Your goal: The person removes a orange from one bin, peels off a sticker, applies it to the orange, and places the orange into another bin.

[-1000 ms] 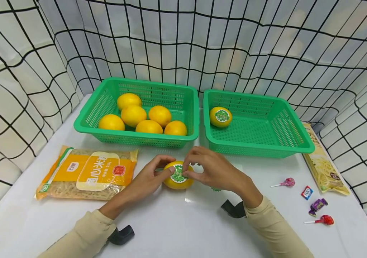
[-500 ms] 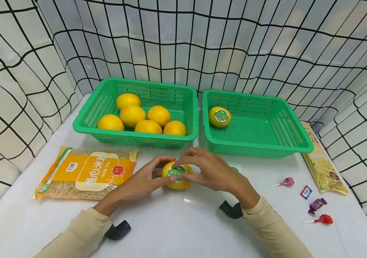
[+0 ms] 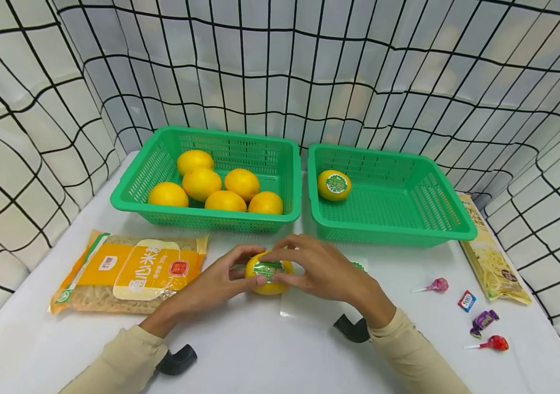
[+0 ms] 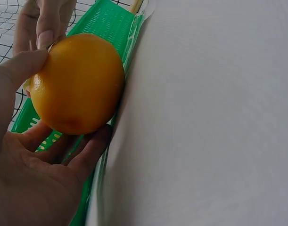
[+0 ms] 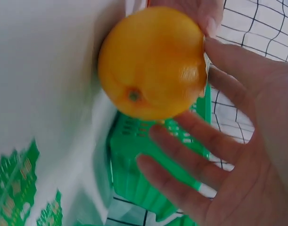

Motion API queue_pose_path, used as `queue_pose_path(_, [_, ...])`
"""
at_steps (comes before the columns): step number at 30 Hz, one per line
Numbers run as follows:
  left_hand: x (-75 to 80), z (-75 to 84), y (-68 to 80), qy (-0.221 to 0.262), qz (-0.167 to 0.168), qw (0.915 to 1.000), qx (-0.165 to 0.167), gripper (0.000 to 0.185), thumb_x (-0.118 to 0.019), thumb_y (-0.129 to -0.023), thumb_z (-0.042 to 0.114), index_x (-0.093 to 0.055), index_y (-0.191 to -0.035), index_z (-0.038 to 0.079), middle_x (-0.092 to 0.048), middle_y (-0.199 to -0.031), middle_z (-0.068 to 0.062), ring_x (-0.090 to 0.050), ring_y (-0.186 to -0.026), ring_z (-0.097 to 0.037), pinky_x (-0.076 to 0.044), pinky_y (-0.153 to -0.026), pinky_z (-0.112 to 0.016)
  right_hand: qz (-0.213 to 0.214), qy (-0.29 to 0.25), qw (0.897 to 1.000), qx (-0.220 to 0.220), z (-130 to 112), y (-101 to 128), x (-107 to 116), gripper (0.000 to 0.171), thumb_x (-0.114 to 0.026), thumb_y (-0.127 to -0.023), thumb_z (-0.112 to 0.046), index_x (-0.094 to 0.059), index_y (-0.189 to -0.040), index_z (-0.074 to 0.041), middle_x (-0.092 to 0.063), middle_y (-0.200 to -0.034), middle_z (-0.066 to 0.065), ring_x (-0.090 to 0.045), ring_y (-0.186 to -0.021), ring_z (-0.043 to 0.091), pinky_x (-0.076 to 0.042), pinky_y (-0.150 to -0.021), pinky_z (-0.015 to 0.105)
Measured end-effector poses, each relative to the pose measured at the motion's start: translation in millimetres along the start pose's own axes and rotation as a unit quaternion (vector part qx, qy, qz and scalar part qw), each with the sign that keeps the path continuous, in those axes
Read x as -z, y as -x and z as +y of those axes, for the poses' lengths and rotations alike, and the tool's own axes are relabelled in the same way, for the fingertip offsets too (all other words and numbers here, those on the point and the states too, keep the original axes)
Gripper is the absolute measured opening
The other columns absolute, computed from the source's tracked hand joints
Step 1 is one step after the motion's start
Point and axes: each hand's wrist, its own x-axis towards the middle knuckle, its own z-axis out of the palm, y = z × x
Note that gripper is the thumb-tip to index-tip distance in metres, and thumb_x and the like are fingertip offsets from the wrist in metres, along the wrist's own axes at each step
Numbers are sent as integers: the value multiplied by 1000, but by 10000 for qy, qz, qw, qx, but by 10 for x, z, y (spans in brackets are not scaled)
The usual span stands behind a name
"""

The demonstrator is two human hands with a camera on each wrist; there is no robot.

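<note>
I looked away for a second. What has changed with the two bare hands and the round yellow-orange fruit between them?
The right hand has shifted its fingertips left across the round green sticker on the fruit; the left hand has slid its thumb toward the person. No clear grasp or release shows. The left hand still holds the fruit; the green plastic baskets stayed put.

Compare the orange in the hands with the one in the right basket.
The held orange is gripped by the left hand, the right hand touching its label; the basketed orange lies untouched. The held orange's label is partly covered; the basketed orange's shows fully. Both are yellowish with green labels.
</note>
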Motion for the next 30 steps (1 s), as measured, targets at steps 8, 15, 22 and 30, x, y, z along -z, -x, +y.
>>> queue_pose_path(8, [-44,-19,-1,54,290,9995,139,67,-77,-100,34,-41,-152,14,-48,-153,-11,-53,-140,-32,-52,-111,-36,126,-14,9970,-766,-110,-23,-235,70,-83,-90,-51,-57,-151,-28,-64,-135,-1,-63,-111,13,-57,-82,33])
queue_pose_path(15, [-33,-15,-8,-11,463,9989,23,56,-69,-105,33,-45,-150,8,-53,-149,-13,-57,-133,-32,-52,-110,-41,59,-406,9944,-975,-89,-15,-187,69,-90,-84,-41,-57,-142,-25,-63,-128,3,-63,-99,14,-57,-80,29])
queue_pose_path(22, [-123,154,-210,319,291,9991,21,43,-62,-109,32,-56,-141,4,-60,-143,-19,-63,-122,-35,-60,-99,-40,27,-893,9861,-1401,-31,279,484,70,-90,-80,-28,-55,-140,-26,-60,-127,-1,-61,-103,16,-58,-84,32])
queue_pose_path(30, [-464,367,-782,1528,-63,9869,511,55,-62,-108,39,-51,-149,4,-62,-146,-20,-65,-128,-36,-57,-107,-44,605,-580,9772,-1952,158,656,996,71,-86,-80,-19,-52,-142,-19,-60,-129,5,-61,-104,24,-58,-85,39])
